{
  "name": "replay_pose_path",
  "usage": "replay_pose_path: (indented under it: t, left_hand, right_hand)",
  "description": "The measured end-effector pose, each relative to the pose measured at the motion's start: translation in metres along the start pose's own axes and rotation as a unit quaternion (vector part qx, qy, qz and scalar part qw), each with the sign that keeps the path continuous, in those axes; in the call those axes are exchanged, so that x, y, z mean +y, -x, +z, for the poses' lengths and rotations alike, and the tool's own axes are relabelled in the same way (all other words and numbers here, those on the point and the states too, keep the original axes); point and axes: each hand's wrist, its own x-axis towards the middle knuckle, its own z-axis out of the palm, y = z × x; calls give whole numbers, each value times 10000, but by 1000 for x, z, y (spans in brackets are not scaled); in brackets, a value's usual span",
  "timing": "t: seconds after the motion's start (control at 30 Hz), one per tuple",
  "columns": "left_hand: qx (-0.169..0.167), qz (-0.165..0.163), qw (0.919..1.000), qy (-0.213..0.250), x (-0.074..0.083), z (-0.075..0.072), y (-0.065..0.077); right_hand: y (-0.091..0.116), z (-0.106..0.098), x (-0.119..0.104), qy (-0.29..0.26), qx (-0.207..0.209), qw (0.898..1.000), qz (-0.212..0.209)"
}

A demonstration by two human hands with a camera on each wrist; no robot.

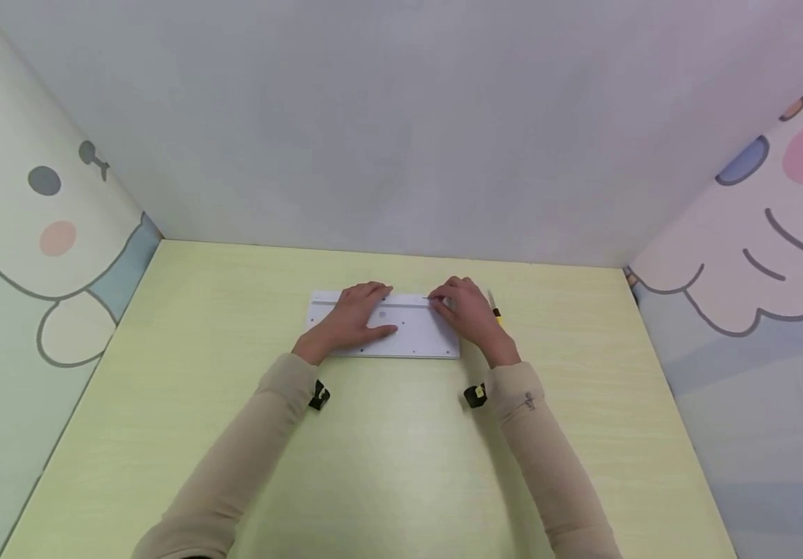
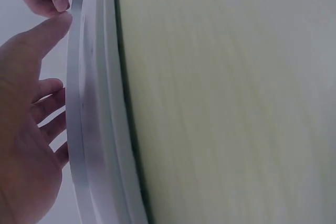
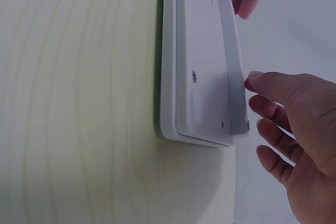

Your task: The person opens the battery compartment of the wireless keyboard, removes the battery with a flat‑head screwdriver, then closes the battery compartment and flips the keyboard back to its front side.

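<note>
A flat white rectangular panel [image 1: 418, 334], like an upturned keyboard, lies on the table with several small screws or screw holes in its face. Along its far side runs a raised ridge [image 3: 236, 72]. The left hand [image 1: 356, 318] rests over the panel's left half, its fingers straight and thumb spread apart. At the ridge's right part, the right hand [image 1: 463, 307] pinches a small dark thin piece [image 1: 427, 297] between thumb and fingertip; its kind is too small to tell. The other right fingers curl loosely behind the ridge in the right wrist view.
Just right of the right hand lies a slim tool [image 1: 495, 310] with a yellow and black handle, partly hidden by that hand. A pale wood-grain table [image 1: 387, 450] carries everything. A grey wall [image 1: 387, 140] stands behind, with cartoon-printed walls at both sides.
</note>
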Motion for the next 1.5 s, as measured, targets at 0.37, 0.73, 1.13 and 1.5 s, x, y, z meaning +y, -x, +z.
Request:
replay_pose_path:
  t: [0.37,0.73,1.13,1.5]
  left_hand:
    - [165,-118,9998,65,0,15,-5]
    - [299,-145,9993,166,-2,14,-4]
    - [407,-227,9985,279,-4,16,-6]
    - [406,-223,9984,308,-4,18,-6]
  right_hand:
    - [-4,1,-5,289,140,9982,512]
    - [-13,-2,-13,182,-112,9964,819]
    - [-17,-3,-13,-98,-159,9963,838]
    - [-20,-1,-9,-270,-339,9955,838]
